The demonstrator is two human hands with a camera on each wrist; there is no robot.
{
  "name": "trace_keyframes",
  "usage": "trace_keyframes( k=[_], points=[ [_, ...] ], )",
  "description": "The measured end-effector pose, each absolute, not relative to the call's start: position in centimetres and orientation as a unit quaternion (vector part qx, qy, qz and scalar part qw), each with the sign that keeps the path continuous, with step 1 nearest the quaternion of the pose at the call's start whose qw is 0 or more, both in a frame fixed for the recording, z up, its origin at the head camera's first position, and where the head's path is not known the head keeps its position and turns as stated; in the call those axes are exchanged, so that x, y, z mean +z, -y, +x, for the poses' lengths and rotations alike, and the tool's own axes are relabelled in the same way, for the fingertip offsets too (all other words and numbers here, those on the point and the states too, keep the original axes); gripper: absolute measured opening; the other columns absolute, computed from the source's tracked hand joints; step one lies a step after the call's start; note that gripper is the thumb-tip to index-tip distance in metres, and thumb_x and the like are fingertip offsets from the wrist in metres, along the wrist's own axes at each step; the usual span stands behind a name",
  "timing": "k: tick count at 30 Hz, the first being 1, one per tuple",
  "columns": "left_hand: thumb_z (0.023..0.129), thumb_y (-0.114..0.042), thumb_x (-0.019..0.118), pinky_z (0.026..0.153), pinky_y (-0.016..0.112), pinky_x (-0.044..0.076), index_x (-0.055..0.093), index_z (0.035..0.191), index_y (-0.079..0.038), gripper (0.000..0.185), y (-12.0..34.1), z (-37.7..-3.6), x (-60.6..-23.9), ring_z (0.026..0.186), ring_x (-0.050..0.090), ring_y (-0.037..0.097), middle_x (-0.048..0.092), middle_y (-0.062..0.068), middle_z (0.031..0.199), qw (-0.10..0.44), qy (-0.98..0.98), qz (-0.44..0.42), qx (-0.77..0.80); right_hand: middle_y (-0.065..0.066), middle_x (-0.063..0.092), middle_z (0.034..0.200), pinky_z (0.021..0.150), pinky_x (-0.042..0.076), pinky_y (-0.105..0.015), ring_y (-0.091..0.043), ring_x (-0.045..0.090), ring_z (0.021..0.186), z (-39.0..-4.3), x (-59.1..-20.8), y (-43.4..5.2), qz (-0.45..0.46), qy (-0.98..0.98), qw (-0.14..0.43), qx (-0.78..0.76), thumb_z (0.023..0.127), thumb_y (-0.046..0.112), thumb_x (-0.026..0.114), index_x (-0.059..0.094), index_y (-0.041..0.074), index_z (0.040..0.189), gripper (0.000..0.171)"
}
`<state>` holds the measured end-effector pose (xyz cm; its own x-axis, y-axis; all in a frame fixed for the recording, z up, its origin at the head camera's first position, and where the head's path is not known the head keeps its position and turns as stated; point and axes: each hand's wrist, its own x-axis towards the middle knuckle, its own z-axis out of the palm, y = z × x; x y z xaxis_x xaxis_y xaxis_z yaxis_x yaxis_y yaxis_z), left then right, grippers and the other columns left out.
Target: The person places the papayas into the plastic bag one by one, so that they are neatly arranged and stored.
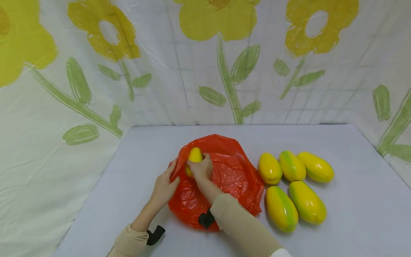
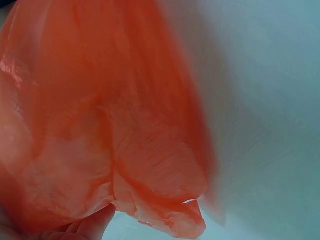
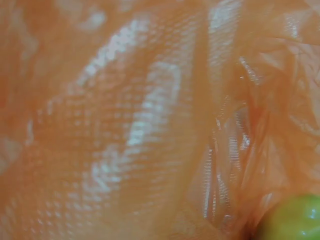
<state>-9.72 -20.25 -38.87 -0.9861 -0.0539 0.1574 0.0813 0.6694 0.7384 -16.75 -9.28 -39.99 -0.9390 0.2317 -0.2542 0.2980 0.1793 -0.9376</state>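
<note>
Well, from the head view, my right hand (image 1: 203,168) grips a yellow fruit (image 1: 195,155) inside the mouth of the red plastic bag (image 1: 232,148), near its left edge. My left hand (image 1: 163,189) holds that edge, the thumb lying over the plastic. The bag lies spread on the pale table (image 1: 144,146), and just beyond its right side are five more fruits (image 1: 269,169), yellow, several streaked with green, two in front and three behind.

In the left wrist view, I see the bag's wall hanging in folds, with my fingers (image 2: 97,224) against its lower edge; only part of that hand shows.

In the right wrist view, crinkled plastic takes up nearly everything. A rounded green-yellow fruit end (image 3: 292,220) pokes into the lower right corner; I can't tell whether it belongs to the fruit I'm gripping.

I'd judge the step in hand to be placing or shifting this fruit within the bag; which, I can't say. The next move seems to call for a steady left hold on the edge while my right fingers loosen without snagging the thin plastic.
</note>
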Motion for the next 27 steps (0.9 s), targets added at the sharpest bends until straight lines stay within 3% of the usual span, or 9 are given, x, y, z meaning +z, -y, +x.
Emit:
trace_keyframes(
  k=[8,14,22,27],
  points=[
    [0.087,0.003,0.053,0.077,0.046,0.049,0.040,0.145,0.004,0.059,20.2,-9.7,-38.8,0.090,0.056,0.035,0.055,0.031,0.129,0.079,0.911,-0.007,-0.405,-0.015,0.059,0.116,0.089,0.053,-0.050,-0.033,0.058,0.102,-16.8,-40.3,9.1,0.153,-0.775,0.032,-0.613,0.080,0.019,0.077,0.051,0.004,0.131,0.058],
    [0.088,0.002,0.052,0.072,0.040,0.048,0.038,0.147,0.002,0.061,20.4,-9.8,-38.9,0.085,0.055,0.032,0.056,0.029,0.127,0.074,0.911,-0.001,-0.406,-0.014,0.059,0.116,0.088,0.053,-0.049,-0.032,0.057,0.101,-17.0,-39.8,8.8,0.146,-0.781,0.067,-0.603,0.081,0.024,0.077,0.050,0.004,0.135,0.063],
    [0.090,0.001,0.051,0.095,0.053,0.047,0.035,0.148,0.003,0.060,20.7,-9.8,-38.8,0.115,0.055,0.039,0.046,0.027,0.141,0.066,0.909,-0.001,-0.411,-0.016,0.055,0.124,0.090,0.052,-0.049,-0.031,0.056,0.105,-17.5,-39.5,7.8,0.144,-0.764,0.118,-0.618,0.084,0.040,0.072,0.041,0.003,0.145,0.078],
    [0.091,0.001,0.050,0.102,0.055,0.041,0.033,0.149,0.002,0.060,20.7,-9.7,-38.7,0.127,0.047,0.041,0.043,0.026,0.144,0.056,0.906,-0.002,-0.419,-0.020,0.049,0.136,0.096,0.048,-0.051,-0.034,0.052,0.114,-17.9,-39.2,7.1,0.144,-0.751,0.130,-0.631,0.084,0.038,0.071,0.037,0.001,0.147,0.081]
  ],
)
